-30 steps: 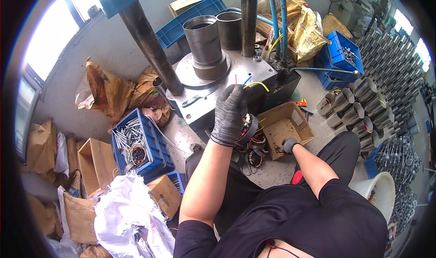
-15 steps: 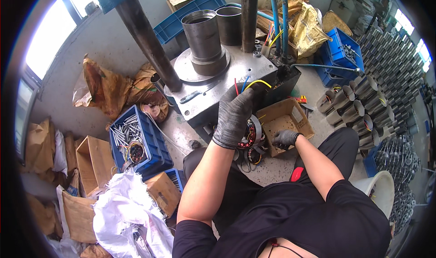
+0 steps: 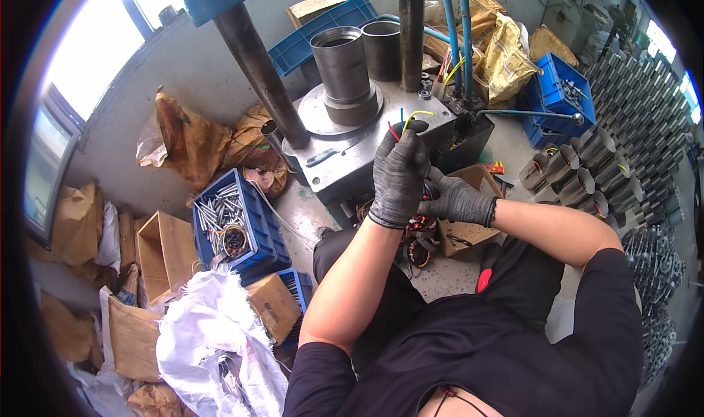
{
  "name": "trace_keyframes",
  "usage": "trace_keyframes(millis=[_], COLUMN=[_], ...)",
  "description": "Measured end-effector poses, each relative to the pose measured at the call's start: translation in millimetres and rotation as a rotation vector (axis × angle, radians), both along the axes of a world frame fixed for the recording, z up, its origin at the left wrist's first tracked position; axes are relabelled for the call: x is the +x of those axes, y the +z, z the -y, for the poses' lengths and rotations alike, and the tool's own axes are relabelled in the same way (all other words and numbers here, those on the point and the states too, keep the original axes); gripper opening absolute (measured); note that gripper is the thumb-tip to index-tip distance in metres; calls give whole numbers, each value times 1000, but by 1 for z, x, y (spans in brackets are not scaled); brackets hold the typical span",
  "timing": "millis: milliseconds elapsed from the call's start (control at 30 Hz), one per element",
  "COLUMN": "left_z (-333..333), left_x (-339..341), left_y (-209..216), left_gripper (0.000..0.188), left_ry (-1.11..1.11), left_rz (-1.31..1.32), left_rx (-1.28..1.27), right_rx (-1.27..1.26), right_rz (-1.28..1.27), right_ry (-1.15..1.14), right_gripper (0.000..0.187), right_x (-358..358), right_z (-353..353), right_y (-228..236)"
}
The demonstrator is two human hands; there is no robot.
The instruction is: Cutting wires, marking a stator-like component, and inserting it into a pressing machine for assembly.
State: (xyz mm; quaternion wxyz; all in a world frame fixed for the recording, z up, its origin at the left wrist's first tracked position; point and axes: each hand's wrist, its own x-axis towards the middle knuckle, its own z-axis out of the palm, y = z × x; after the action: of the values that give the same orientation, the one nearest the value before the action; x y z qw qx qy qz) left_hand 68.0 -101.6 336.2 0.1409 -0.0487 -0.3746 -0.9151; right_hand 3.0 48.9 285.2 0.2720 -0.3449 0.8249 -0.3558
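As a seated worker in dark gloves leans over the floor, the left hand (image 3: 400,178), at the centre of the frame, keeps its grip closed around coloured wires (image 3: 420,112), whose red, blue and yellow ends poke above the fingers. The right hand (image 3: 463,199) presses close beside it, its grip partly curled; gloves hide what, if anything, it grasps. A wound motor part (image 3: 421,225) shows just beneath the hands, near a cardboard box (image 3: 481,178). A metal cylinder (image 3: 339,68) stands upright on the worktop (image 3: 356,148), upper centre.
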Motion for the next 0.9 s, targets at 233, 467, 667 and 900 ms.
trace_keyframes(millis=[233,467,667,900], left_z=[45,174,180,166], left_x=[-31,-54,-62,-35], left_y=[45,-82,-82,-74], left_gripper=[39,40,28,30], left_ry=[502,979,434,526], left_rz=[-226,498,917,528], left_rx=[-239,-1795,-2134,-1087], right_rx=[1,-435,-484,-510], right_rz=[-489,-757,-876,-809], right_ry=[39,-65,27,65], right_gripper=[67,54,50,54], right_x=[-74,-139,-202,-196], right_z=[5,17,43,51], right_y=[39,37,-7,-10])
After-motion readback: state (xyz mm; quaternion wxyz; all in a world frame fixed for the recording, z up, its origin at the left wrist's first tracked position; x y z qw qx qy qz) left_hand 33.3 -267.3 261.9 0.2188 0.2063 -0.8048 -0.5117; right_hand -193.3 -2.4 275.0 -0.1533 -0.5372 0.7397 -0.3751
